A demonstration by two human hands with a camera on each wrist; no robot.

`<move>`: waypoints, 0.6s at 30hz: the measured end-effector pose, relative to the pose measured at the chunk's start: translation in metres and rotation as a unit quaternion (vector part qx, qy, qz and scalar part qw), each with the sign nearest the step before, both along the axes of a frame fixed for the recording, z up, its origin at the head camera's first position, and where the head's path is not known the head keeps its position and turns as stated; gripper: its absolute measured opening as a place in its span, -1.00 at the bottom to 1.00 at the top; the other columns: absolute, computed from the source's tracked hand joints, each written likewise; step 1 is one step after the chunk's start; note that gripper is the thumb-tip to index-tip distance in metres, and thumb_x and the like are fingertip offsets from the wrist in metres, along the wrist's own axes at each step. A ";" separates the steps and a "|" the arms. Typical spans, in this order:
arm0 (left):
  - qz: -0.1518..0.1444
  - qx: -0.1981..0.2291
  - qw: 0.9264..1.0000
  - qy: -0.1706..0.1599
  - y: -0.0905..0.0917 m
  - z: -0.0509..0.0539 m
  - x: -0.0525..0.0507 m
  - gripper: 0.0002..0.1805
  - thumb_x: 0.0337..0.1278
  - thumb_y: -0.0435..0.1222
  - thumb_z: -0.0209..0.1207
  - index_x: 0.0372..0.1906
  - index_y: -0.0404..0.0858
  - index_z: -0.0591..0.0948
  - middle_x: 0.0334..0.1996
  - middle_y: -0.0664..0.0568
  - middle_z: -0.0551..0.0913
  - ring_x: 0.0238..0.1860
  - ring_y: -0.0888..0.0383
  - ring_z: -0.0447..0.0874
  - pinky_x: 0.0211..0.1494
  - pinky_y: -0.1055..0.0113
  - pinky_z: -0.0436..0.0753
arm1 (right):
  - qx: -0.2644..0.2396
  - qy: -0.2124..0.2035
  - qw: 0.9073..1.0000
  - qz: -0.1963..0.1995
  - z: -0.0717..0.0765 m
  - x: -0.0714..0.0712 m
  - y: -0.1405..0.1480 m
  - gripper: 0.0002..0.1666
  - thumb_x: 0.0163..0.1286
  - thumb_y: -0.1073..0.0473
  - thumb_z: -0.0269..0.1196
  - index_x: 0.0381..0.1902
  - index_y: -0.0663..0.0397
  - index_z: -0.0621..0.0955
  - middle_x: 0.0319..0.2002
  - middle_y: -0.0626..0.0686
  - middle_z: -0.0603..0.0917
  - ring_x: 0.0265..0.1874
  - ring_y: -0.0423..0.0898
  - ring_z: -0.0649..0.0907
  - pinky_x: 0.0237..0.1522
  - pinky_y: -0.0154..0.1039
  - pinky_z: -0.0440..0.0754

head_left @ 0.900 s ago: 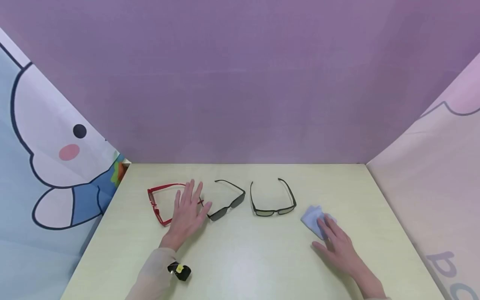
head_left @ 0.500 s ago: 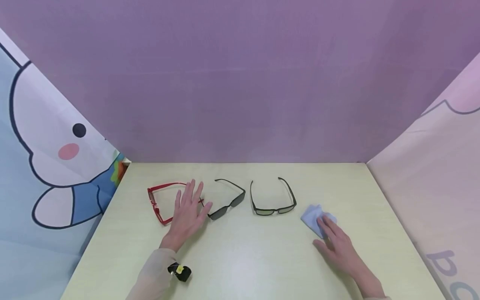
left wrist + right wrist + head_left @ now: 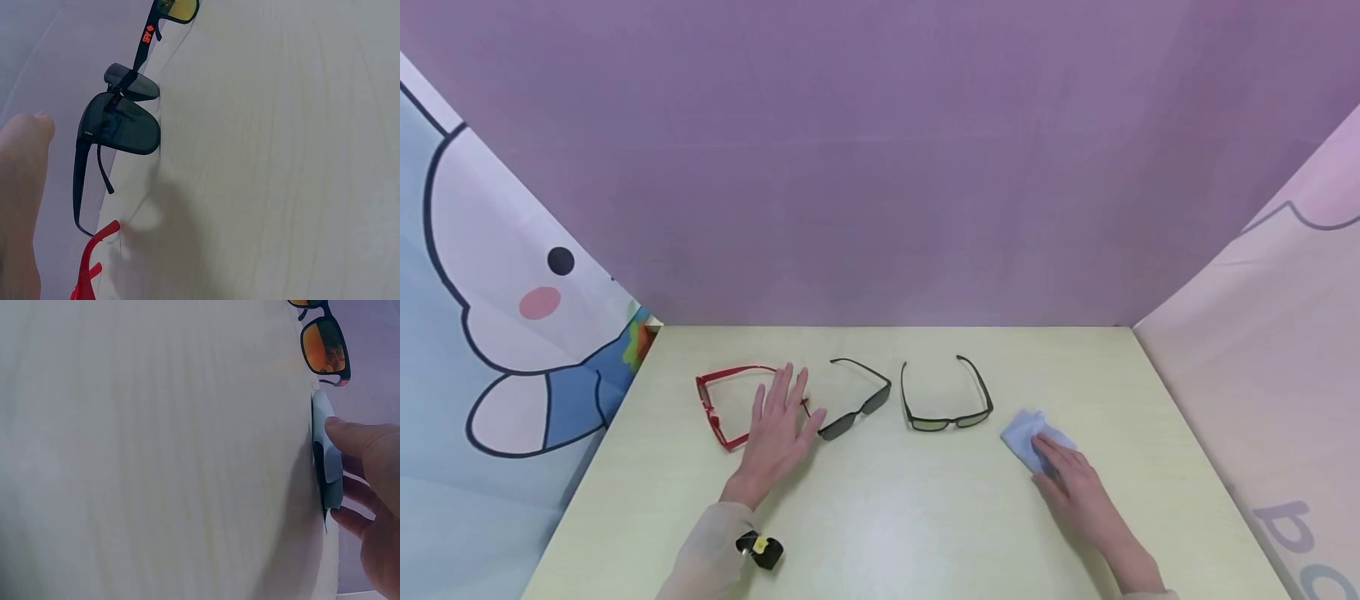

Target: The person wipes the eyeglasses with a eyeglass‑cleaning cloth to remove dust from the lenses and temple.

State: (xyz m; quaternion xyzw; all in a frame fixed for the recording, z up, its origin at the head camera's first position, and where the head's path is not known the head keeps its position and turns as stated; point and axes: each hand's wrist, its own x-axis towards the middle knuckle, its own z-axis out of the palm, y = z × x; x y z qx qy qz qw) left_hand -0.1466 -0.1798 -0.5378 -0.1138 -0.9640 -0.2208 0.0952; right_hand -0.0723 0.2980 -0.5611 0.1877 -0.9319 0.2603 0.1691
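Note:
On the table lies a folded light-blue cloth [image 3: 1022, 437]. My right hand [image 3: 1078, 492] pinches its near edge, the thumb on one side and the fingers on the other; the cloth [image 3: 330, 450] also shows in the right wrist view. My left hand [image 3: 772, 442] is spread with straight fingers over the right part of the red-framed glasses [image 3: 711, 417], hiding some of them. Just right of its thumb are dark-lensed sunglasses [image 3: 853, 417], arms unfolded. In the left wrist view, my left thumb [image 3: 25, 194] appears beside these sunglasses [image 3: 122, 122], apart from them.
Black-framed glasses [image 3: 951, 421] lie unfolded between the sunglasses and the cloth. The pale table [image 3: 895, 517] ends at a purple backdrop [image 3: 887, 167], with printed fabric walls left and right. A black wrist device [image 3: 760, 548] sits at the left sleeve.
My right thumb has moved up against the cloth, closing the gap to the fingers. My left hand has shifted very slightly; the glasses lie where they were.

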 end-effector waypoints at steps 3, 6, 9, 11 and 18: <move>0.000 0.002 1.000 0.000 0.000 0.000 0.001 -0.15 0.53 0.14 -0.03 0.67 -0.18 0.02 0.67 -0.18 -0.08 0.68 -0.09 -0.27 0.66 -0.16 -0.27 | 0.000 -0.002 1.000 0.001 0.001 0.000 -0.001 -0.31 0.20 0.40 0.45 0.31 0.34 0.54 0.26 0.31 0.61 0.15 0.29 0.59 0.10 0.28 0.49; 0.001 0.002 1.000 0.004 0.000 0.000 0.002 -0.15 0.53 0.14 -0.03 0.67 -0.17 0.02 0.67 -0.17 -0.08 0.68 -0.07 -0.27 0.67 -0.15 -0.27 | 0.004 -0.002 1.000 -0.004 0.001 0.000 -0.001 -0.32 0.20 0.41 0.45 0.30 0.33 0.55 0.25 0.30 0.62 0.14 0.27 0.60 0.11 0.21 0.48; 0.001 0.003 1.000 0.007 0.000 -0.001 0.003 -0.16 0.54 0.14 -0.03 0.67 -0.17 0.02 0.68 -0.15 -0.09 0.68 -0.08 -0.25 0.67 -0.14 -0.26 | 0.007 -0.003 1.000 -0.012 0.001 -0.001 -0.002 -0.36 0.21 0.42 0.44 0.27 0.32 0.58 0.20 0.29 0.65 0.11 0.23 0.61 0.11 0.09 0.47; 0.000 0.003 1.000 0.006 0.000 -0.001 0.003 -0.16 0.54 0.14 -0.04 0.67 -0.16 0.01 0.68 -0.13 -0.11 0.68 -0.10 -0.24 0.67 -0.13 -0.27 | 0.007 -0.001 1.000 -0.015 0.000 -0.001 -0.002 -0.40 0.20 0.44 0.43 0.24 0.32 0.60 0.15 0.28 0.68 0.06 0.21 0.62 0.11 -0.03 0.47; -0.001 -0.004 1.000 0.000 0.000 0.001 0.003 -0.15 0.53 0.14 -0.03 0.67 -0.16 0.00 0.68 -0.13 -0.11 0.67 -0.12 -0.20 0.67 -0.13 -0.27 | 0.013 0.012 1.000 -0.025 0.000 -0.004 -0.004 -0.46 0.14 0.47 0.47 0.12 0.29 0.67 -0.07 0.13 0.71 -0.15 0.00 0.60 -0.04 -0.38 0.46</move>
